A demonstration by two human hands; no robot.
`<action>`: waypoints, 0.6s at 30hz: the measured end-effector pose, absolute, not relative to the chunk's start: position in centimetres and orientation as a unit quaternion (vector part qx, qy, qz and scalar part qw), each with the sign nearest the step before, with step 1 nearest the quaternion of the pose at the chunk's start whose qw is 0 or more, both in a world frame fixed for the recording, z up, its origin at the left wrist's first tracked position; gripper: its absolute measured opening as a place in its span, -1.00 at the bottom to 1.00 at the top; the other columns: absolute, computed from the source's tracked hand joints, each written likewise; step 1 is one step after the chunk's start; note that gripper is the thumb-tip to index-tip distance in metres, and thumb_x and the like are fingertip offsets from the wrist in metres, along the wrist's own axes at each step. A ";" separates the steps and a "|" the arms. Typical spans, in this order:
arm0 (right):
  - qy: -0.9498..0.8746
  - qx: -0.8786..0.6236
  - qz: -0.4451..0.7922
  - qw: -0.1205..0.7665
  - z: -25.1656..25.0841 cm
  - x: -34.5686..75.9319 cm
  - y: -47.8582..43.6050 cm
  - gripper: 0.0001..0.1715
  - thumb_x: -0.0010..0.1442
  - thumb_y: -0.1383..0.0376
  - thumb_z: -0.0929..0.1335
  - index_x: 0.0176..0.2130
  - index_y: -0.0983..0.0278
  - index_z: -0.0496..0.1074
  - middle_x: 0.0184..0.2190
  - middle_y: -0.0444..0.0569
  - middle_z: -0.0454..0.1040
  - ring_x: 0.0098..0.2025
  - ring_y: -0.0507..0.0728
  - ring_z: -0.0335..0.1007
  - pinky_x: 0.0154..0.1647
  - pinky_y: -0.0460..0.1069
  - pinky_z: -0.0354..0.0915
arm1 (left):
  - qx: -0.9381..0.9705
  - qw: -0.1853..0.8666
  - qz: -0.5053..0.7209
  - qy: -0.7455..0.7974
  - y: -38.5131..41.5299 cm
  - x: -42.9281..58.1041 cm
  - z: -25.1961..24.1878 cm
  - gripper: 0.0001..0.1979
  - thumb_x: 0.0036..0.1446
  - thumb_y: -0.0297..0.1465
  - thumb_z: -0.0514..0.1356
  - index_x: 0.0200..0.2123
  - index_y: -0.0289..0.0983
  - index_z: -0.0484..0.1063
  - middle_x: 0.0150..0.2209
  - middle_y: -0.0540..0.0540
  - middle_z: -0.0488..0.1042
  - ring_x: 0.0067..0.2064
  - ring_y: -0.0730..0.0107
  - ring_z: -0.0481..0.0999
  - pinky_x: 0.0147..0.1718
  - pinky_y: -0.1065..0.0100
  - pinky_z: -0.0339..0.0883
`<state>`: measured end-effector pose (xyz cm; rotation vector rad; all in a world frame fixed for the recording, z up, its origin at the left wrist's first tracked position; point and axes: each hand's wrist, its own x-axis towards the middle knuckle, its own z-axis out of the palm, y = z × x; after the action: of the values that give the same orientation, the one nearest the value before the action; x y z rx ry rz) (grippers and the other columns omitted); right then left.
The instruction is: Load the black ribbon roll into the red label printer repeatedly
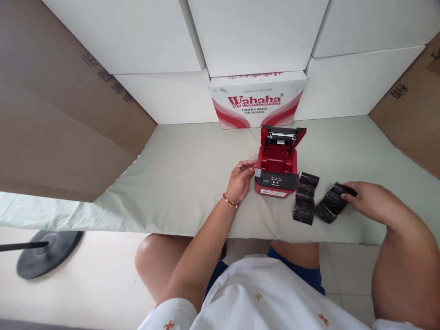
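Observation:
A red and black label printer (277,182) sits on the cloth with its lid (282,136) raised; its red inside holds no roll that I can see. My left hand (241,176) is at the printer's left side, thumb and fingers brought together against its edge. Right of the printer lies a wavy, glossy black strip (305,197). My right hand (360,196) pinches the upper right end of a second crumpled black strip (332,204), slightly blurred, close beside the first. What the strips are made of I cannot make out.
A pale green cloth (178,178) covers the table, whose front edge runs above my lap. Behind the printer stands a Wahaha water carton (256,103) against stacked white boxes (254,34). Brown cardboard stands at the left (62,119) and right (409,105). A black round base (51,256) is on the floor.

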<state>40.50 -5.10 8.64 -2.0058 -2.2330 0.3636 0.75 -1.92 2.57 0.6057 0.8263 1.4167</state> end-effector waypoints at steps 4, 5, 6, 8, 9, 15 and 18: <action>-0.762 -0.639 0.072 0.079 8.1 38.3 -4.6 -0.47 0.34 0.22 0.28 0.18 0.20 0.63 0.17 0.15 0.64 -0.01 0.38 0.64 -0.05 0.24 0.51 | 0.274 0.639 0.616 0.370 -2.0 0.5 2.6 -0.76 0.02 -0.48 0.45 -0.20 -0.25 0.57 -0.10 -0.10 0.67 -0.06 0.34 0.66 0.06 0.26 0.47; -0.785 -0.610 0.053 0.095 8.4 37.4 -4.1 -0.41 0.35 0.28 0.26 0.26 0.16 0.58 0.27 0.11 0.57 0.09 0.37 0.60 0.02 0.23 0.51 | 0.277 0.639 0.614 0.372 -2.0 0.5 2.6 -0.76 0.02 -0.48 0.45 -0.20 -0.24 0.57 -0.09 -0.10 0.67 -0.05 0.33 0.66 0.06 0.26 0.47; -0.812 -0.573 0.040 0.104 8.7 36.4 -3.4 -0.34 0.32 0.36 0.24 0.31 0.11 0.54 0.35 0.07 0.50 0.18 0.36 0.54 0.08 0.22 0.50 | 0.280 0.638 0.613 0.373 -2.0 0.4 2.6 -0.75 0.03 -0.48 0.45 -0.19 -0.24 0.57 -0.09 -0.11 0.68 -0.05 0.32 0.66 0.06 0.25 0.47; -0.868 -0.486 0.044 0.089 9.0 34.8 -1.8 -0.19 0.23 0.48 0.24 0.35 0.03 0.51 0.50 0.01 0.33 0.29 0.36 0.45 0.16 0.25 0.48 | 0.285 0.636 0.611 0.374 -2.0 0.3 2.6 -0.75 0.02 -0.47 0.45 -0.19 -0.24 0.57 -0.09 -0.11 0.68 -0.06 0.32 0.66 0.04 0.25 0.48; -0.890 -0.449 0.053 0.068 9.0 34.1 -1.0 -0.14 0.19 0.51 0.24 0.34 0.00 0.51 0.55 -0.02 0.25 0.30 0.37 0.44 0.17 0.27 0.47 | 0.287 0.636 0.611 0.375 -2.0 0.3 2.6 -0.74 0.01 -0.47 0.46 -0.19 -0.24 0.57 -0.09 -0.10 0.68 -0.07 0.32 0.66 0.03 0.26 0.48; -0.918 -0.389 0.075 -0.012 8.1 32.9 1.4 -0.22 0.19 0.57 0.22 0.22 0.10 0.59 0.44 0.03 0.40 0.27 0.33 0.47 0.16 0.21 0.46 | 0.291 0.636 0.608 0.375 -1.9 0.2 2.5 -0.72 -0.03 -0.45 0.49 -0.20 -0.24 0.60 -0.13 -0.09 0.67 -0.11 0.35 0.63 0.00 0.29 0.47; -0.915 -0.395 0.080 -0.019 7.8 33.2 1.2 -0.23 0.14 0.59 0.23 0.18 0.12 0.60 0.38 0.06 0.46 0.26 0.33 0.49 0.12 0.19 0.48 | 0.290 0.636 0.608 0.377 -1.9 0.2 2.5 -0.73 -0.03 -0.45 0.49 -0.21 -0.24 0.60 -0.17 -0.08 0.66 -0.15 0.37 0.63 -0.02 0.30 0.47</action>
<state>33.20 1.16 7.77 -1.2555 -2.9092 0.2532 0.19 -1.92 2.46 0.6621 0.8618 1.3882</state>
